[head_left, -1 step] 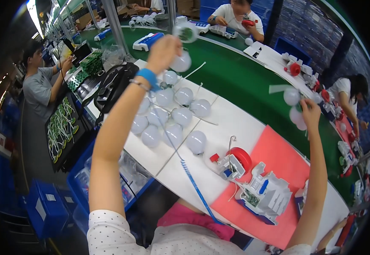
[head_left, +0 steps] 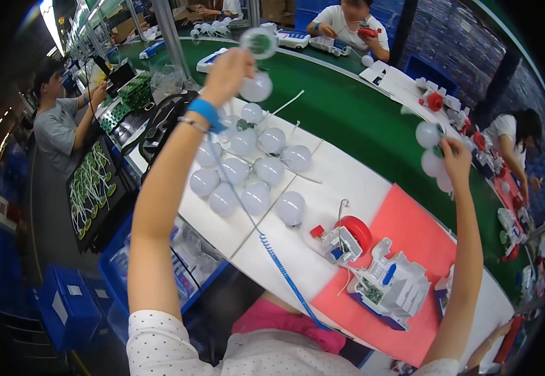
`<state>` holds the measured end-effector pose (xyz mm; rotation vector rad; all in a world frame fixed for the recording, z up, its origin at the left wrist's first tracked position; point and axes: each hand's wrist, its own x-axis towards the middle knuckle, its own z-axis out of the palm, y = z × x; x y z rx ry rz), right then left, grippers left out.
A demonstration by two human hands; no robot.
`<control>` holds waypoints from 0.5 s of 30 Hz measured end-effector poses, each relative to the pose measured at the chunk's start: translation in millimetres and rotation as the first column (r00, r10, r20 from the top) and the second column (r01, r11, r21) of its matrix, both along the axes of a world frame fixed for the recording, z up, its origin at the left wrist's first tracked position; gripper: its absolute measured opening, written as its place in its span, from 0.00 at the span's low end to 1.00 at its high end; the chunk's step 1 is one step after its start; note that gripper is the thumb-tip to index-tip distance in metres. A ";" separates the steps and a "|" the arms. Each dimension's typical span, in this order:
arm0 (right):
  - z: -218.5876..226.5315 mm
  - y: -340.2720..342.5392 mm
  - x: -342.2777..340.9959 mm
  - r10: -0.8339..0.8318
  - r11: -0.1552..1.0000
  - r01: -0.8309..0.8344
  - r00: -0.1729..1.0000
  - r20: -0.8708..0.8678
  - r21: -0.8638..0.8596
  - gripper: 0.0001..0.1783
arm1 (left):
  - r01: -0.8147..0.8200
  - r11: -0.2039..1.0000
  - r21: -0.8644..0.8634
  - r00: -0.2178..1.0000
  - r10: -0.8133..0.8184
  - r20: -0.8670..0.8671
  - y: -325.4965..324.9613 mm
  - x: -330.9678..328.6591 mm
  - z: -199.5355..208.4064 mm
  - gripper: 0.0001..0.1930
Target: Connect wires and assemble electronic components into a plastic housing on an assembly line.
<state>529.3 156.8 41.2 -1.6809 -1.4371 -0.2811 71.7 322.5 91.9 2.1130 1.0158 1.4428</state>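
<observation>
Our left hand [head_left: 228, 72] pinches round white frosted globes [head_left: 257, 88], our right hand [head_left: 457, 156] more, fingers closed, both against the flat green belt [head_left: 360, 125]. Our coiled blue cord [head_left: 276, 259] crosses before similar clustered globes [head_left: 268, 170] on the smooth white worktop [head_left: 332, 194].

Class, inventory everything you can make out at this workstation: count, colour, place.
Bench: one, white, centre
Loose globes: about twelve, white, on bench
Belt: one, green, beyond bench
Raised globes: several, white, in both hands
Sheet: one, pink, bench's right part
Open housing: one, grey, on sheet
Round part: one, red, beside housing
Coiled cord: one, blue, crossing bench's near edge
Wired parts: many, green and white, far left
Coworkers: at least four, white or grey tops, around belt
Left hand: one, bare, upper left
Right hand: one, bare, right
</observation>
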 end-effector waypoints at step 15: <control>-43.9 72.0 -207.1 0.643 0.726 -0.602 0.766 0.017 -0.331 0.06 | -0.422 0.906 0.028 0.746 0.365 -0.557 2.3 -150.8 -145.6 0.14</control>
